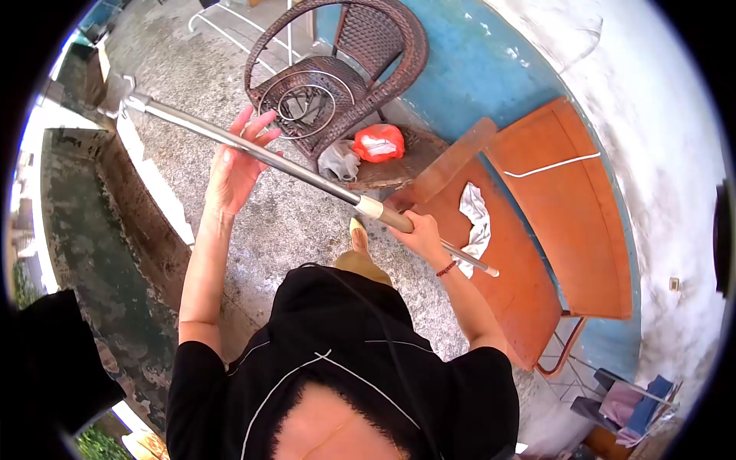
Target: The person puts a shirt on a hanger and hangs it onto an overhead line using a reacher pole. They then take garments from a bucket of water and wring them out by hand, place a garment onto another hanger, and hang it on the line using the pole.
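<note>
Head view: the right hand (420, 234) wraps firmly round a long silver metal pole (307, 175); the left hand (236, 170), loosely open, spreads its fingers against it. The pole's thin end overlaps the orange-brown seat (525, 310), inside its left edge.

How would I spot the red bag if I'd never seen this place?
Find the dark wicker armchair at the picture's top. Below and right of its seat is a low brown surface; the red bag sits there, its bright colour setting it apart from the whitish bag beside it.
</note>
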Available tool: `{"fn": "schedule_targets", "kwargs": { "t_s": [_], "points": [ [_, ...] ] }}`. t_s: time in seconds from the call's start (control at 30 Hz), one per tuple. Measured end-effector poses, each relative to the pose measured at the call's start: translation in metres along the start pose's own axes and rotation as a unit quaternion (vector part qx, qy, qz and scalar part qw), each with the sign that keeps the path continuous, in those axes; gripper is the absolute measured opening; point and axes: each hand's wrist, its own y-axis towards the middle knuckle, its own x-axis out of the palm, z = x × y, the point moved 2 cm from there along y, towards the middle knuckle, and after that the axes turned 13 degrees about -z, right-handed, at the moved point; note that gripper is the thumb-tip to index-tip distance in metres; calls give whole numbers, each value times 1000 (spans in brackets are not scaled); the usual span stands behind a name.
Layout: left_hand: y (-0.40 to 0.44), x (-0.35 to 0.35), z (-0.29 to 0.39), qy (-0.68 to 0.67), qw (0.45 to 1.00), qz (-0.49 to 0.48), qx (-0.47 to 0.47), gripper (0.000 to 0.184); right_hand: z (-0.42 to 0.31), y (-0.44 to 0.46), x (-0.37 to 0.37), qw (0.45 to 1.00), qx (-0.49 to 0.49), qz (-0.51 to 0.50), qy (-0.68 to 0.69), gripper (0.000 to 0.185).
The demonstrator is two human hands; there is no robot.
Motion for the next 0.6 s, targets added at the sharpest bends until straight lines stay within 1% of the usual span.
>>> {"fn": "schedule_targets", "kwargs": {
  "t_s": [0.03,0.07,0.1,0.13,0.17,0.2,0.27,0.3,0.37,0.43,0.47,0.5,0.53,0.57,0.6],
  "points": [
    [9,-5,-24,-10,1000,-13,-15,65,31,-22,-1,998,51,6,-33,28],
    [13,-17,-60,-87,993,-11,-81,52,53,-41,-5,993,101,8,-66,29],
    [17,-23,-93,-160,976,-7,-147,40,66,-53,-11,991,116,18,-63,29],
    [24,-13,-120,-210,963,-3,-166,32,79,-63,-15,987,157,8,-32,26],
    [31,1,-148,-259,948,4,-182,28,92,-70,-19,981,196,-2,-2,24],
    [37,13,-176,-275,941,12,-198,27,103,-70,-20,979,204,4,1,24],
    [47,29,-234,-291,930,18,-222,28,126,-61,-17,977,200,-17,-69,21],
    [52,34,-264,-289,929,7,-232,26,142,-58,-20,977,204,-15,-66,21],
    [65,46,-301,-285,926,0,-248,26,178,-53,-22,959,278,-18,-59,19],
    [75,53,-333,-203,891,76,-400,34,228,-51,-30,956,292,-8,-40,16],
    [68,43,-361,-143,881,67,-447,46,272,-54,-25,949,302,20,-85,15],
    [68,40,-369,-141,881,73,-446,46,302,-52,-29,941,308,48,-130,15],
    [65,37,-373,-76,872,48,-482,45,319,-50,-38,927,350,33,-129,16],
    [58,32,-374,-11,856,24,-516,43,333,-47,-45,930,345,26,-124,16],
    [51,20,-375,28,844,30,-534,43,357,-48,-49,905,393,23,-161,16]
  ]
}}
